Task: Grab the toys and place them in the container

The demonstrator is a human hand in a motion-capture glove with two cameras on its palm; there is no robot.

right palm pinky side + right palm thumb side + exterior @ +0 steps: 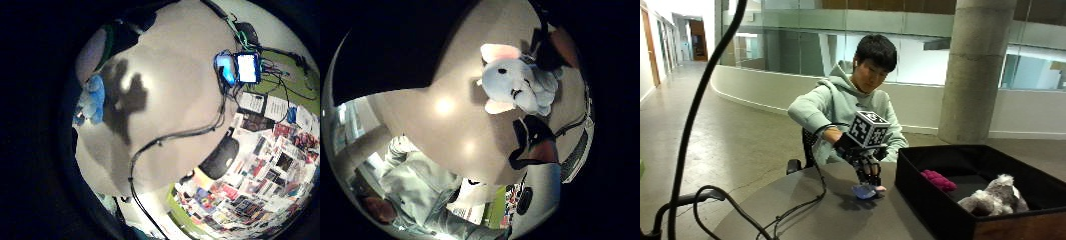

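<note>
Fingers (869, 176) curled round plush blue elephant (864, 191)

The worktop (833, 210) carries the container (933, 200), which is set on the person's left side of it. An elephant toy (864, 191) is placed on the worktop just beside the container's outer wall, on the side away from the pillar (976, 70). The right hand (863, 160) is positioned directly over that toy, fingertips down on it. Inside the container, a knitted toy (938, 180) is placed near the wall closest to the elephant toy, and a furry toy (993, 197) is placed farther from that wall, toward the camera-side end. The person (853, 105) is seated behind the worktop, beyond the container.
</note>
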